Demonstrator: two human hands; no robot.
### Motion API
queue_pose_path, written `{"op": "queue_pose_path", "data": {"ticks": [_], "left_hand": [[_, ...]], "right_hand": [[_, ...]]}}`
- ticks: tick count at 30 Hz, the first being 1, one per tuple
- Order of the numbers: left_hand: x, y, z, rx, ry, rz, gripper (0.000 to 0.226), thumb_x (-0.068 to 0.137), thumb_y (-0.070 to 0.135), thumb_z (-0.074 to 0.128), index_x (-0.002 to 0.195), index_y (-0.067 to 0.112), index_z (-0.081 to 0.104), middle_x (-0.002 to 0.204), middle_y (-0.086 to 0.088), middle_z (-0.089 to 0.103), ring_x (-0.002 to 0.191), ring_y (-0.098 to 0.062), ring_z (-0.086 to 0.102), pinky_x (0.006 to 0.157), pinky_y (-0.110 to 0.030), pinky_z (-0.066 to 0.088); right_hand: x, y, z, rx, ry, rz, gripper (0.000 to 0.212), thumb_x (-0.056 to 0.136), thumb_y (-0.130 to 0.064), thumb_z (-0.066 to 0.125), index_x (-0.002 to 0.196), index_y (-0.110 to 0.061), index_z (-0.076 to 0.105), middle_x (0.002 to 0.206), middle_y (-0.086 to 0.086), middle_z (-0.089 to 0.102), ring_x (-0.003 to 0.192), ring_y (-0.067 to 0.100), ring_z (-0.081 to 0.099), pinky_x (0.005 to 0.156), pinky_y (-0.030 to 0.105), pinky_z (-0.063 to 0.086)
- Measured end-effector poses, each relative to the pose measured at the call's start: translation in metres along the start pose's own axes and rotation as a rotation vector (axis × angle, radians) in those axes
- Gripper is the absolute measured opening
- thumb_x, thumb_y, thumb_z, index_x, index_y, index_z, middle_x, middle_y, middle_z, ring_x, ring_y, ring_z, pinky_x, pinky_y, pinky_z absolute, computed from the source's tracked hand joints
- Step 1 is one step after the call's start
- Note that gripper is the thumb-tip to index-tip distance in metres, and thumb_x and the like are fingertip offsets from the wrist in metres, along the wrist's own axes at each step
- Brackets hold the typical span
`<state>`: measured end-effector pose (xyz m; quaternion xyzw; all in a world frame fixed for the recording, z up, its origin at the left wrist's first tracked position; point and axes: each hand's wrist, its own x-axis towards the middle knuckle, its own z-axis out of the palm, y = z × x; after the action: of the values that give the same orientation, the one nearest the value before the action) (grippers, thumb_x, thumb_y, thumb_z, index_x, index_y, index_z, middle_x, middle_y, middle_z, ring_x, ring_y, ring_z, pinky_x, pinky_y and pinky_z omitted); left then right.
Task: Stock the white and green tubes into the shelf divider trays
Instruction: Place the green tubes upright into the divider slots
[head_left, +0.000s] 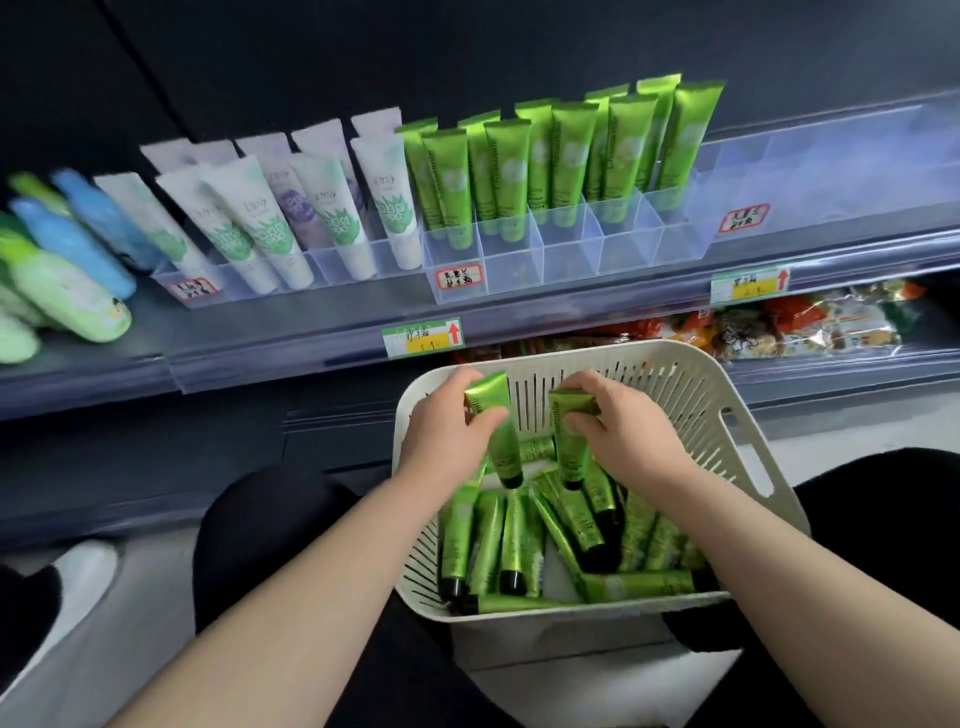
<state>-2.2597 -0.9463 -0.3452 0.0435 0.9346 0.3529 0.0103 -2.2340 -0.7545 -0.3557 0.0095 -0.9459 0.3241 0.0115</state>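
The right divider tray (831, 171) lies open, while upright green tubes (569, 150) crowd the middle tray (566, 260).

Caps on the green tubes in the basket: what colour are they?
Black: the caps of the green tubes show best in the head view.

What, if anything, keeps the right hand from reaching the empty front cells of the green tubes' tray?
Likely nothing, so yes. The right hand holds a green tube over the basket; the front cells are open on top, with nothing between.

Price tag (422, 338) on the shelf edge (571, 312) — red up arrow, digits blurred; handwritten label (459, 278) on the divider tray (511, 270) — unreadable.
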Motion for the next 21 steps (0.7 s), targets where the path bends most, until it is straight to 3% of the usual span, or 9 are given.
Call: {"op": "queue_pose_path", "data": {"ticks": [5, 9, 13, 15, 21], "left_hand": [[0.027, 0.038, -0.058, -0.101, 0.125, 0.168, 0.012, 0.091, 0.021, 0.063, 0.102, 0.023, 0.066, 0.08, 0.01, 0.063, 0.071, -0.012, 0.062, 0.067, -0.028, 0.052], [0.053, 0.064, -0.101, -0.133, 0.313, 0.23, 0.023, 0.09, 0.019, 0.063, 0.112, 0.026, 0.067, 0.094, 0.002, 0.068, 0.082, -0.018, 0.067, 0.078, -0.043, 0.058], [0.078, 0.086, -0.132, -0.057, 0.475, 0.257, 0.027, 0.094, 0.015, 0.056, 0.118, 0.023, 0.066, 0.104, -0.002, 0.068, 0.094, -0.022, 0.062, 0.086, -0.035, 0.051], [0.091, 0.091, -0.136, -0.029, 0.517, 0.241, 0.027, 0.095, 0.014, 0.053, 0.118, 0.022, 0.065, 0.107, -0.002, 0.067, 0.099, -0.021, 0.059, 0.083, -0.027, 0.043], [0.133, 0.093, -0.123, 0.031, 0.473, 0.188, 0.028, 0.096, 0.013, 0.052, 0.119, 0.022, 0.064, 0.115, -0.004, 0.064, 0.092, -0.012, 0.048, 0.076, -0.021, 0.033]], "right_hand": [[0.013, -0.032, -0.043, 0.007, 0.126, -0.109, 0.032, 0.086, -0.013, 0.061, 0.116, -0.022, 0.059, 0.109, 0.0, 0.064, 0.091, 0.023, 0.059, 0.073, 0.033, 0.046], [0.031, -0.057, -0.069, 0.032, 0.218, -0.178, 0.029, 0.086, -0.012, 0.059, 0.113, -0.021, 0.061, 0.106, 0.002, 0.063, 0.09, 0.024, 0.059, 0.076, 0.037, 0.05], [0.05, -0.079, -0.087, 0.057, 0.266, -0.234, 0.029, 0.089, -0.01, 0.056, 0.115, -0.021, 0.061, 0.111, -0.001, 0.063, 0.092, 0.02, 0.059, 0.078, 0.036, 0.051], [0.058, -0.087, -0.093, 0.078, 0.284, -0.254, 0.028, 0.089, -0.008, 0.056, 0.113, -0.021, 0.062, 0.111, -0.002, 0.063, 0.092, 0.018, 0.059, 0.078, 0.036, 0.052], [0.081, -0.1, -0.105, 0.132, 0.325, -0.283, 0.027, 0.09, -0.008, 0.056, 0.114, -0.019, 0.061, 0.104, -0.002, 0.065, 0.09, 0.014, 0.059, 0.074, 0.027, 0.047]]}}
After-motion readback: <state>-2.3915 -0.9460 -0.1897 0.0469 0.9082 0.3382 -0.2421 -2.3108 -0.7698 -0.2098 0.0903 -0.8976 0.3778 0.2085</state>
